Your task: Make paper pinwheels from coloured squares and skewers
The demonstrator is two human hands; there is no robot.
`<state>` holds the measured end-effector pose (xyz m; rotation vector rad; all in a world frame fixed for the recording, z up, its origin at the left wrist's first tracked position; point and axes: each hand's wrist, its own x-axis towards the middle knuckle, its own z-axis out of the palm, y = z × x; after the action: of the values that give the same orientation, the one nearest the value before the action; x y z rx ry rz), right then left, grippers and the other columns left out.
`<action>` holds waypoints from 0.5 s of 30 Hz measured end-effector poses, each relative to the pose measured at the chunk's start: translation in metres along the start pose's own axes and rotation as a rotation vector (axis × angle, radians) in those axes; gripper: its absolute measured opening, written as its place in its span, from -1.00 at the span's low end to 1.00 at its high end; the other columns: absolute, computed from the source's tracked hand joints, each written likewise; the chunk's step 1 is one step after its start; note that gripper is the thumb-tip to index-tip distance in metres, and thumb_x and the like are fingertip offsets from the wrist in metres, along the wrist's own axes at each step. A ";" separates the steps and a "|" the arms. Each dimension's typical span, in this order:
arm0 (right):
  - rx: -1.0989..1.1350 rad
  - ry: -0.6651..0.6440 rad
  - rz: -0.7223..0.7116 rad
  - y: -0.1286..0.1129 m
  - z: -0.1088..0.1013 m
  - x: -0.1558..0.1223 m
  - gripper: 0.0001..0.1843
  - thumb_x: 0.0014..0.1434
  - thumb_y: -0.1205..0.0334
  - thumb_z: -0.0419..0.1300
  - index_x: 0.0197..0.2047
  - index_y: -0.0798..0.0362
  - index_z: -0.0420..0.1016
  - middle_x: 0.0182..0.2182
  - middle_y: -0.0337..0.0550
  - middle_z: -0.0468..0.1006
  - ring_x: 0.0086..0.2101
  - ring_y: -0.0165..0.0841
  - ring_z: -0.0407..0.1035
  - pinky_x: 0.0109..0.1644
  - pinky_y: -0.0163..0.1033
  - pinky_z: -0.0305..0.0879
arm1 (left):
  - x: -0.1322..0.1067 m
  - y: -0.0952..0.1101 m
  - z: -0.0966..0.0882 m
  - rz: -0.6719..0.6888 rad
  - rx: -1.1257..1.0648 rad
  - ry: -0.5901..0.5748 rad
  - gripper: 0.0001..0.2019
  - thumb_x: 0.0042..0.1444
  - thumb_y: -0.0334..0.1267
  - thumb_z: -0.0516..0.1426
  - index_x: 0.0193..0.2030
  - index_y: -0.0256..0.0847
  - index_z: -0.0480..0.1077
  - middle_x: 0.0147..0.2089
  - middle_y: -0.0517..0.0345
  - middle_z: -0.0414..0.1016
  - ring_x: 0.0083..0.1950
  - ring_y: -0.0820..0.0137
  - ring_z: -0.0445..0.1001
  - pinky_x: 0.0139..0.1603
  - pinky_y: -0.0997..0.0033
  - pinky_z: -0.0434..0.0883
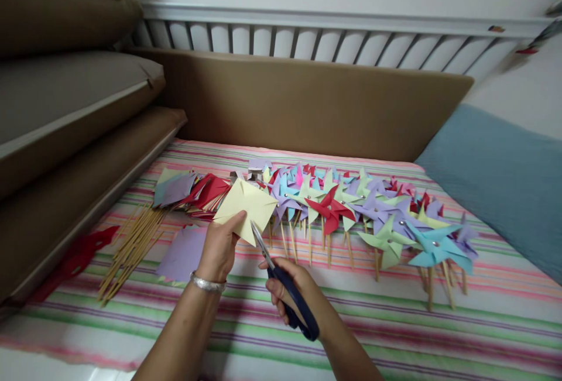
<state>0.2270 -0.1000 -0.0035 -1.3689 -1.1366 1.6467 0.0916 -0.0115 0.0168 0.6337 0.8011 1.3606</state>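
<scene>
My left hand (220, 250), with a silver bracelet at the wrist, pinches a pale yellow paper square (246, 201) that has slits at its corners. In my right hand (293, 287) is a pair of scissors (287, 286) with dark blue handles. Its blades reach the lower corner of the yellow square. Below and left of the paper, a lilac paper stack (181, 254) lies on the striped cloth. Finished paper pinwheels on sticks, such as a red pinwheel (330, 209) and a blue pinwheel (436, 244), spread out to the right.
Bamboo sticks (132, 249) lie in a bundle at the left, near a red cloth piece (79, 258). Red paper sheets (209, 192) and pastel sheets (174, 186) sit behind. A brown board (298, 106) stands at the back; stacked cushions (79, 106) rise at the left.
</scene>
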 end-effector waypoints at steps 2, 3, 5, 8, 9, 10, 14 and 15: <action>0.007 0.000 0.003 0.001 0.000 0.001 -0.39 -0.14 -0.17 0.22 -0.13 0.08 0.29 -0.72 -0.44 0.28 -0.76 -0.55 0.17 -0.76 -0.45 0.16 | -0.001 -0.001 0.001 -0.008 0.005 0.005 -0.59 -0.12 -0.36 0.25 -0.04 -0.28 0.43 -0.06 -0.04 0.51 -0.12 0.30 0.49 -0.19 0.42 0.43; 0.012 0.003 0.006 0.002 0.001 0.001 -0.39 -0.14 -0.17 0.23 -0.13 0.09 0.29 -0.72 -0.44 0.28 -0.76 -0.55 0.17 -0.77 -0.45 0.15 | -0.001 -0.001 0.001 -0.009 0.006 0.009 -0.60 -0.11 -0.36 0.25 -0.05 -0.29 0.43 -0.07 -0.04 0.51 -0.12 0.30 0.49 -0.18 0.42 0.43; 0.025 0.014 0.013 0.003 0.001 0.003 -0.36 -0.17 -0.18 0.24 -0.13 0.09 0.29 -0.72 -0.45 0.27 -0.77 -0.56 0.16 -0.78 -0.45 0.14 | -0.002 -0.002 0.002 -0.008 0.004 0.019 -0.60 -0.12 -0.35 0.25 -0.06 -0.29 0.44 -0.07 -0.04 0.51 -0.12 0.30 0.49 -0.19 0.43 0.43; 0.044 0.030 0.016 0.003 0.003 0.004 -0.33 -0.22 -0.20 0.25 -0.14 0.10 0.29 -0.74 -0.46 0.27 -0.79 -0.56 0.15 -0.79 -0.45 0.13 | -0.003 -0.002 0.003 -0.006 -0.010 0.040 -0.60 -0.14 -0.35 0.26 -0.07 -0.29 0.44 -0.06 -0.05 0.51 -0.12 0.29 0.49 -0.20 0.43 0.43; 0.047 0.032 0.018 0.003 0.003 0.004 -0.33 -0.22 -0.20 0.25 -0.14 0.10 0.30 -0.74 -0.46 0.26 -0.79 -0.56 0.14 -0.79 -0.45 0.13 | -0.003 -0.001 0.004 -0.005 -0.015 0.047 -0.60 -0.15 -0.35 0.26 -0.08 -0.30 0.45 -0.06 -0.05 0.51 -0.12 0.29 0.49 -0.20 0.42 0.43; 0.048 0.034 0.019 0.002 0.003 0.004 -0.33 -0.22 -0.19 0.25 -0.14 0.10 0.30 -0.75 -0.46 0.26 -0.79 -0.55 0.14 -0.79 -0.44 0.13 | -0.004 -0.001 0.004 -0.003 -0.021 0.052 -0.60 -0.15 -0.35 0.26 -0.08 -0.30 0.45 -0.06 -0.06 0.51 -0.11 0.28 0.49 -0.19 0.42 0.43; 0.045 0.046 0.033 0.000 0.004 0.003 -0.33 -0.22 -0.17 0.26 -0.13 0.11 0.31 -0.78 -0.47 0.24 -0.80 -0.55 0.12 -0.80 -0.44 0.12 | -0.004 -0.001 0.006 0.001 -0.040 0.051 -0.58 -0.16 -0.37 0.27 -0.07 -0.29 0.44 -0.06 -0.06 0.51 -0.10 0.27 0.49 -0.16 0.40 0.43; 0.045 0.051 0.040 -0.001 0.004 0.003 -0.34 -0.22 -0.16 0.26 -0.13 0.11 0.31 -0.78 -0.47 0.25 -0.80 -0.55 0.13 -0.80 -0.45 0.12 | -0.004 -0.001 0.006 0.001 -0.043 0.047 -0.58 -0.16 -0.37 0.26 -0.07 -0.29 0.44 -0.06 -0.06 0.51 -0.10 0.27 0.48 -0.15 0.39 0.42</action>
<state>0.2225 -0.0975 -0.0036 -1.4052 -1.0428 1.6469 0.0966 -0.0152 0.0202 0.5702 0.8074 1.3949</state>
